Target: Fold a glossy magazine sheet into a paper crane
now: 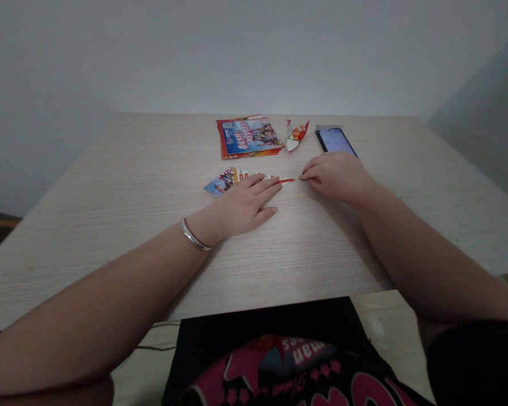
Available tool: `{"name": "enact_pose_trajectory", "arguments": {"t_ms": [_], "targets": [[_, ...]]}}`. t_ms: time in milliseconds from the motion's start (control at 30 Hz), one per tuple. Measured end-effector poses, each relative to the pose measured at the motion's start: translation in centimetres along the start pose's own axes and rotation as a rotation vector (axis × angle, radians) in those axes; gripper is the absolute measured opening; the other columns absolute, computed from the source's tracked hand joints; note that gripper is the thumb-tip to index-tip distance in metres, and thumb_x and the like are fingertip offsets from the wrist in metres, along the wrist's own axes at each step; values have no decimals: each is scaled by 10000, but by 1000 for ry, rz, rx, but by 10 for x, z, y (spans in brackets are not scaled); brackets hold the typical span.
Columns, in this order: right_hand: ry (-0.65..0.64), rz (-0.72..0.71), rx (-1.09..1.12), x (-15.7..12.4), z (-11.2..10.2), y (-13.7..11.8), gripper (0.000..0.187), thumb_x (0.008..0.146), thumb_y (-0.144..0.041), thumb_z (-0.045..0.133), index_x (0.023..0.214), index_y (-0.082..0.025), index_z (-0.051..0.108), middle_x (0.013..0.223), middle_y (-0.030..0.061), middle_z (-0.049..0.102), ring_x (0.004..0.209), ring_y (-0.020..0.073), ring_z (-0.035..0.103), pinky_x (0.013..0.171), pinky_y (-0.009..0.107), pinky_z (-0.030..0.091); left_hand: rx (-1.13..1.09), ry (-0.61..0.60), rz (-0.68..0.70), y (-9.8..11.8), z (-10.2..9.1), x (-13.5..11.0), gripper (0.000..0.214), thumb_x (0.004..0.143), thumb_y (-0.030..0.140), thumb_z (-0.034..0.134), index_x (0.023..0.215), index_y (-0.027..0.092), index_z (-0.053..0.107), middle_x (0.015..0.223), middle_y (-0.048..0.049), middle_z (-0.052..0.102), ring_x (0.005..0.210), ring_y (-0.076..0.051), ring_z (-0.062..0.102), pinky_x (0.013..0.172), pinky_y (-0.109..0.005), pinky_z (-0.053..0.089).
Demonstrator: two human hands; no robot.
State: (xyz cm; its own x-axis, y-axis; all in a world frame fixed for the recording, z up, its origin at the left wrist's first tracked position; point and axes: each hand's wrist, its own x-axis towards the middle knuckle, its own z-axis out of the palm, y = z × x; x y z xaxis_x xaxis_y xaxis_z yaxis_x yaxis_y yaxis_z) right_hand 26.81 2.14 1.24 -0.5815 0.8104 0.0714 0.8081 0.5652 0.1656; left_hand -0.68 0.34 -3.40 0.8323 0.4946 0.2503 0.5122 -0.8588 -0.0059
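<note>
Head view: left hand (246, 206), flat, thumb apart, should press folded paper (222, 183) evenly; right hand (340, 176), fingertips together, lies beside its tip.

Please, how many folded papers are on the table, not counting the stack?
2. One long folded paper lies partly under the left hand; a second folded paper, with pointed tips, sits between the stack and the phone. Any fully beneath that hand would be hidden.

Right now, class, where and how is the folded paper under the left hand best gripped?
Pinch the folded paper by its narrow red tip, probably from the right: that end tapers out past the left hand, free to grasp.
</note>
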Motion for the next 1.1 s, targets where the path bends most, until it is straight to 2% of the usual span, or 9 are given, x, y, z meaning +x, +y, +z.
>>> {"name": "enact_pose_trajectory", "arguments": {"t_ms": [100,200,367,533,600,667,767,967,1100], "targets": [[74,36,90,0,4,-3,361,973,-175,512,1163,-160,819,1220,112,800,1109,277,732,927,393,536,2,4,5,1,0,0,667,1115,491,276,1558,33,475,1617,-211,483,1467,-362,487,1234,-525,384],[141,-64,198,1,7,-12,366,977,-175,519,1203,-184,808,1222,110,800,1153,272,711,1016,411,530,3,-14,3,1,0,0,677,1115,497,272,1565,29,462,1627,-216,465,1488,-360,465,1246,-532,366],[96,-130,194,4,6,-24,346,973,-158,522,1146,-158,822,1173,131,800,1091,258,700,993,398,520,-6,-87,-19,-5,-4,0,647,1106,493,326,1603,92,429,1678,-195,392,1537,-366,409,1266,-557,323],[36,-120,95,6,-1,-30,335,997,-195,509,1074,-172,834,1067,131,786,1010,244,668,913,365,481,81,-51,-72,-5,-12,2,532,1085,392,395,1568,191,494,1651,-99,474,1554,-353,377,1303,-600,195],[16,-105,69,7,-4,-32,348,1008,-205,494,1086,-155,830,1065,140,782,998,248,662,886,361,468,104,-39,-56,-1,-14,4,535,1079,412,398,1528,160,539,1595,-118,539,1500,-354,438,1290,-577,241],[0,-86,52,8,-6,-34,355,1012,-211,488,1098,-136,825,1063,149,780,995,256,663,865,363,459,99,-34,-46,4,-15,5,589,1081,479,365,1488,110,576,1524,-167,593,1406,-364,518,1229,-562,346],[-15,-73,32,10,-8,-37,354,1008,-206,488,1101,-127,820,1063,152,777,1005,267,667,848,368,446,76,-30,-39,9,-13,7,651,1080,522,334,1476,65,576,1482,-209,608,1328,-367,570,1143,-534,446],[-14,-62,-33,13,-10,-43,370,1014,-213,458,1060,-105,809,1034,167,772,984,301,676,801,390,415,76,-13,-24,10,-8,6,658,1088,497,360,1505,18,533,1528,-238,568,1407,-366,542,1190,-512,434],[-5,-58,-60,14,-10,-47,364,1004,-201,456,1047,-102,804,1012,169,773,965,300,678,783,394,410,92,-46,-17,13,-8,6,651,1100,467,345,1514,-7,516,1561,-249,535,1463,-360,511,1238,-508,395]]}}
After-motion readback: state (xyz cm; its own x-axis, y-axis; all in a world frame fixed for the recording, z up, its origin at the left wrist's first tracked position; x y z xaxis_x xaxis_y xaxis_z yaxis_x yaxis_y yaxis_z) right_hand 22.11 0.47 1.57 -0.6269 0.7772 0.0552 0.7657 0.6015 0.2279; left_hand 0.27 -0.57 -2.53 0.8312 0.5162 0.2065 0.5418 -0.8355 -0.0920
